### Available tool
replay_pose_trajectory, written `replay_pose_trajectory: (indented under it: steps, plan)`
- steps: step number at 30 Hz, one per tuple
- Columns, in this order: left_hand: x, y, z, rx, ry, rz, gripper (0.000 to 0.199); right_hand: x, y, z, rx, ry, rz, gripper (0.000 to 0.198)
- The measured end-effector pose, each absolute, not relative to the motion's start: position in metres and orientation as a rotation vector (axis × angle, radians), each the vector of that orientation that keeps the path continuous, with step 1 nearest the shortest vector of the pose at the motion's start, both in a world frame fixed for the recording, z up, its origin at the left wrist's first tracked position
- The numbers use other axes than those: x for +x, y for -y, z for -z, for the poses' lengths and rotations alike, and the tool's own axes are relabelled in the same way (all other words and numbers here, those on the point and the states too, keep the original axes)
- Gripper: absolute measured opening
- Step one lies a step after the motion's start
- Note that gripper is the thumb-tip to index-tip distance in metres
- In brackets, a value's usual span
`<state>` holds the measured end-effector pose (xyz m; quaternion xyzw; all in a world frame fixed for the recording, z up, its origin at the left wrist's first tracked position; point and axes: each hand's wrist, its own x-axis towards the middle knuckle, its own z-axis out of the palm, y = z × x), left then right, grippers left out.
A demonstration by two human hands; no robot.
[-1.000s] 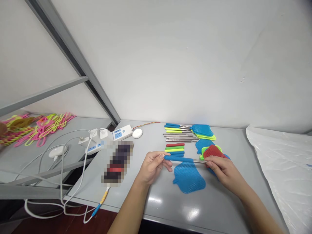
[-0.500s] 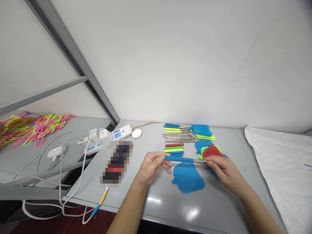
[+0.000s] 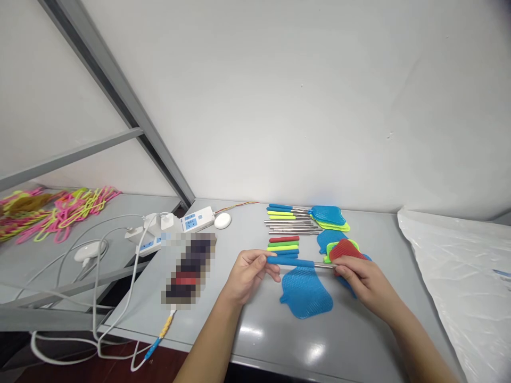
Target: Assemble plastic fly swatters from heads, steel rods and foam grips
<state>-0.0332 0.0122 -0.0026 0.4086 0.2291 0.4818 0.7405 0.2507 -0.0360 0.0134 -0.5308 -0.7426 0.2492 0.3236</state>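
Far left of the frame, we have a tangle of pink and yellow loops (image 3: 75, 210); then, left of centre, a white power strip (image 3: 197, 219) and a pixelated object (image 3: 189, 271), details not readable.

Lower centre: left hand (image 3: 249, 274), thumb and forefinger pinched on the near end of a blue grip (image 3: 291, 261), other fingers loose. The grip sits on a metal rod (image 3: 324, 265), held roughly level over the table (image 3: 259, 343), right of centre. We judge the whole piece light; grip likely a bit soft and tacky, best taken mid-length. Rod looks stiff, smooth, probably slippery, so we'd pinch it firmly close to the grip.

Just behind the blue grip lie loose coloured grips (image 3: 283, 246), with bare rods (image 3: 291, 230) above them. In front, a blue swatter head (image 3: 306, 296) lies flat: thin, bendy, we'd say, hard to break; take it by the stub at its left.

Further right, the right hand (image 3: 361, 279) is clamped, thumb against fingers, on the rod's right end, beside a red swatter head (image 3: 346, 249). Right edge: crinkled white sheet (image 3: 459, 282).
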Motion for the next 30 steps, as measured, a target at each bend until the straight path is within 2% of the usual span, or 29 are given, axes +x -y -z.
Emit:
replay_pose_trajectory:
  steps: [10, 15, 25, 30]
  plan:
    - [-0.034, -0.012, -0.003, 0.900, -0.567, -1.032, 0.021, 0.250, 0.035, -0.015, -1.410, 1.957, -0.648, 0.029]
    - [-0.035, -0.013, 0.000, 0.936, -0.547, -1.047, 0.027, 0.250, 0.034, -0.012, -1.405, 1.964, -0.636, 0.027]
    - [-0.033, -0.011, -0.006, 0.956, -0.613, -1.029, 0.022, 0.248, 0.034, -0.008, -1.370, 1.980, -0.628, 0.026]
    - [-0.031, -0.022, -0.009, 0.947, -0.727, -1.075, 0.035, 0.244, 0.035, -0.008, -1.388, 2.014, -0.611, 0.027]
